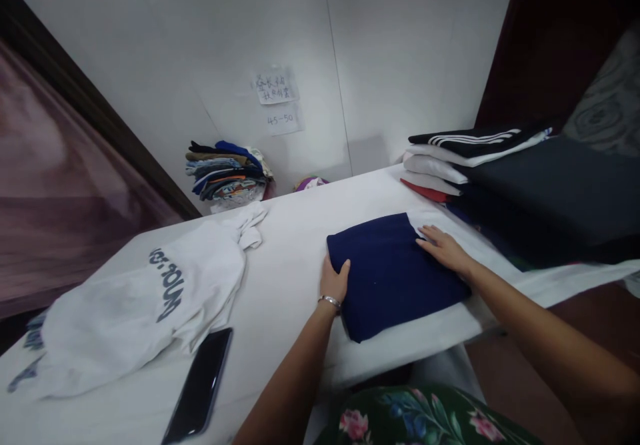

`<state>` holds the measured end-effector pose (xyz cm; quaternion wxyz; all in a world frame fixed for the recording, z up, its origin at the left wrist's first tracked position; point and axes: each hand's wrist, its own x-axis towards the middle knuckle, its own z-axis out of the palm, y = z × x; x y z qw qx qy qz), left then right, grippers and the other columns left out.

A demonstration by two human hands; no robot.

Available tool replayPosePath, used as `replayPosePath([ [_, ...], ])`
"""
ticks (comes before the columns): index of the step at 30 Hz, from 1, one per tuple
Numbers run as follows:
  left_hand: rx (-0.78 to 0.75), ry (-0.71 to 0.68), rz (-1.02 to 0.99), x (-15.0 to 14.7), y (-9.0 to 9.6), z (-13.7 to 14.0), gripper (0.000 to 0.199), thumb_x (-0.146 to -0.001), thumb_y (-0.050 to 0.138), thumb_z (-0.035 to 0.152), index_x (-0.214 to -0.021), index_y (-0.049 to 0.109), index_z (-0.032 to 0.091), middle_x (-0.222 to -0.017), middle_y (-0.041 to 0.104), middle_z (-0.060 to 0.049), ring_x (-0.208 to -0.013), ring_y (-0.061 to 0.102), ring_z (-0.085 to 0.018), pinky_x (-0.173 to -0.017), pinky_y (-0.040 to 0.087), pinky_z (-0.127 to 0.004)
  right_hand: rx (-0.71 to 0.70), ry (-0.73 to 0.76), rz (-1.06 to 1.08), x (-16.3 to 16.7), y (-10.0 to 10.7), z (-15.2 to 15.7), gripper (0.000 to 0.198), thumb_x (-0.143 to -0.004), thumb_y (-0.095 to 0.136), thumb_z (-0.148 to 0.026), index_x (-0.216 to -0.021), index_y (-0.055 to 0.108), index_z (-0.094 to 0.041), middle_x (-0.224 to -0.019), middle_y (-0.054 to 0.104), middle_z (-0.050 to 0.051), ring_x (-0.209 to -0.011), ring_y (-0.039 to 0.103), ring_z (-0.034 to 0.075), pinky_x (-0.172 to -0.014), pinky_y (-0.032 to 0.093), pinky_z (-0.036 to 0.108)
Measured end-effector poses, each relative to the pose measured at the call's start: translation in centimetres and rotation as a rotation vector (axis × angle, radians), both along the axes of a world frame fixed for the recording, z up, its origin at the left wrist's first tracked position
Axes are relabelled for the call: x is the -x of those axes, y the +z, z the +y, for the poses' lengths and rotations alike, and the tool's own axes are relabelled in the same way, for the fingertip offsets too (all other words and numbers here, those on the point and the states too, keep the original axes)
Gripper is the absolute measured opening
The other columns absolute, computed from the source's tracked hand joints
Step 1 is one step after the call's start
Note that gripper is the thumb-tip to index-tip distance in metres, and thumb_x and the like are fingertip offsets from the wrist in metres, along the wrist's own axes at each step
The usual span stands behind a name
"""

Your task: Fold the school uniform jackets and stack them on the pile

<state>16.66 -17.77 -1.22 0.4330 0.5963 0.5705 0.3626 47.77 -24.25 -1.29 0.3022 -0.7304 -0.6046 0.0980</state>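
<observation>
A dark blue garment [395,278], folded into a neat rectangle, lies on the white-covered table in front of me. My left hand [335,281] holds its left edge, thumb on top and the other fingers mostly hidden along the side. A bracelet circles that wrist. On the opposite side, my right hand [443,248] rests at the garment's upper right edge, its fingers stretched out and slightly spread. What kind of garment it is cannot be made out from the folds.
To the left lie a crumpled white printed shirt [135,305] and a black phone [200,385]. Folded clothes [530,191] are stacked at the right. Another clothes pile [227,175] stands beyond the table's far edge, below paper notes [277,98] on the wall.
</observation>
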Motion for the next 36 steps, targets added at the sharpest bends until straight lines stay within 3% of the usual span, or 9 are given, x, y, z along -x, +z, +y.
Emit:
replayPosePath([
  [4,0.380,-0.005,-0.326,1.3,0.8,-1.7,0.059,-0.072,0.074,0.037,-0.122,0.053,0.013,-0.124,0.061,-0.019,-0.115,0.059,-0.028,-0.099,0.046,-0.040,-0.367,-0.083,0.320,2.2,1.7,-6.5,0.044,-0.082,0.054,-0.055,-0.108,0.068,-0.023,-0.122,0.063,0.010,-0.120,0.053,0.028,-0.107,0.036,0.049],
  [9,0.719,-0.170,-0.602,1.1,2.3,-3.6,0.041,-0.074,0.072,0.035,-0.105,0.065,0.009,-0.103,0.071,-0.016,-0.100,0.067,-0.027,-0.091,0.053,-0.038,-0.223,-0.205,0.990,7.2,0.6,-14.3,0.031,-0.071,0.069,-0.050,-0.092,0.071,-0.027,-0.090,0.072,0.007,-0.072,0.068,0.025,-0.073,0.057,0.046],
  [13,0.766,-0.114,-0.706,-0.2,4.3,-3.5,0.037,-0.077,0.068,0.033,-0.105,0.066,0.010,-0.098,0.073,-0.013,-0.095,0.068,-0.025,-0.090,0.054,-0.036,0.052,-0.071,1.419,10.9,-1.2,-16.8,0.023,-0.074,0.064,-0.051,-0.090,0.073,-0.037,-0.090,0.071,0.006,-0.080,0.069,0.027,-0.069,0.057,0.043],
  [16,0.719,-0.119,-0.774,-1.1,5.7,-3.2,0.039,-0.077,0.067,0.034,-0.110,0.064,0.011,-0.100,0.072,-0.012,-0.096,0.068,-0.025,-0.091,0.054,-0.037,0.172,0.133,1.646,12.5,-1.6,-16.2,0.033,-0.083,0.051,-0.056,-0.106,0.068,-0.041,-0.118,0.066,0.005,-0.114,0.059,0.026,-0.094,0.049,0.044],
  [19,0.669,-0.139,-0.756,-1.5,6.5,-3.2,0.040,-0.078,0.066,0.036,-0.110,0.064,0.013,-0.103,0.072,-0.012,-0.098,0.067,-0.026,-0.091,0.054,-0.038,0.081,0.278,1.734,12.9,-1.4,-14.0,0.049,-0.085,0.036,-0.067,-0.111,0.063,-0.037,-0.131,0.058,0.005,-0.127,0.047,0.025,-0.108,0.036,0.048],
  [25,0.678,-0.118,-0.714,-1.0,5.9,-4.3,0.039,-0.077,0.066,0.035,-0.109,0.064,0.013,-0.102,0.072,-0.012,-0.099,0.067,-0.025,-0.092,0.053,-0.037,-0.208,0.082,1.458,10.8,-1.9,-9.2,0.076,-0.082,0.018,-0.077,-0.128,0.052,-0.027,-0.136,0.054,0.009,-0.127,0.047,0.028,-0.096,0.046,0.054],
  [28,0.739,-0.086,-0.694,-0.4,4.6,-5.2,0.038,-0.077,0.067,0.031,-0.108,0.064,0.010,-0.099,0.072,-0.014,-0.096,0.068,-0.025,-0.090,0.054,-0.035,-0.247,-0.002,1.411,10.2,-2.1,-8.3,0.069,-0.085,0.022,-0.074,-0.126,0.054,-0.027,-0.133,0.056,0.007,-0.124,0.050,0.027,-0.092,0.050,0.052],
  [33,0.757,-0.063,-0.628,0.5,2.6,-5.8,0.040,-0.074,0.070,0.027,-0.111,0.063,0.012,-0.098,0.073,-0.013,-0.093,0.069,-0.025,-0.089,0.054,-0.037,-0.260,-0.202,1.646,10.6,-2.2,-7.8,0.038,-0.081,0.052,-0.053,-0.103,0.063,-0.024,-0.105,0.071,0.007,-0.104,0.064,0.030,-0.090,0.052,0.053],
  [36,0.774,-0.043,-0.681,0.7,2.4,-5.1,0.041,-0.076,0.069,0.032,-0.112,0.063,0.013,-0.099,0.073,-0.012,-0.096,0.068,-0.025,-0.090,0.054,-0.037,-0.234,-0.162,1.675,10.9,-2.2,-7.5,0.021,-0.077,0.058,-0.041,-0.088,0.064,-0.024,-0.086,0.074,0.005,-0.092,0.068,0.029,-0.085,0.055,0.052],
])
